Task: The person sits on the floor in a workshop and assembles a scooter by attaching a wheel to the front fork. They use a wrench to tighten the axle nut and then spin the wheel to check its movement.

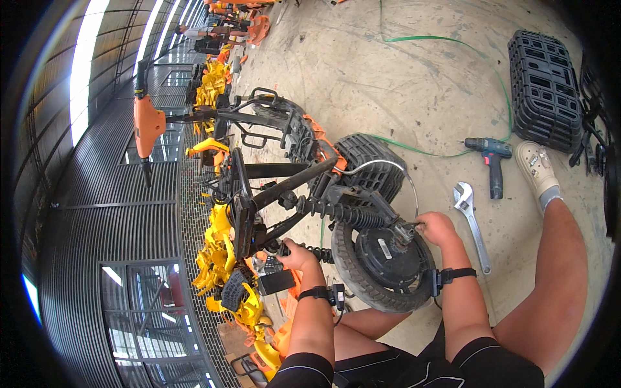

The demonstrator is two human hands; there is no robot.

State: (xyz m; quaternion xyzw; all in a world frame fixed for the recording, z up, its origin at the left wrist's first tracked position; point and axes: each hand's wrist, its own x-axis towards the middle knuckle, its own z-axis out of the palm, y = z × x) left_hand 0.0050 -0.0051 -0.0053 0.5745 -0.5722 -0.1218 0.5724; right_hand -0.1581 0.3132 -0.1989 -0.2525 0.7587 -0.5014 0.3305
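A stripped electric bike frame stands before me, its rear wheel with a dark hub motor close to my legs. My left hand is closed around the upper end of the near shock absorber, by the frame. At the hub's axle end, my right hand has its fingers pinched together; what they hold is too small to make out. The other shock absorber runs from the frame toward the axle. A pale cable arcs from the frame toward my right hand.
On the floor to the right lie an adjustable wrench and a cordless drill. Black plastic crates sit beyond my foot, with a green strap nearby. Yellow and orange panels are piled along the left wall.
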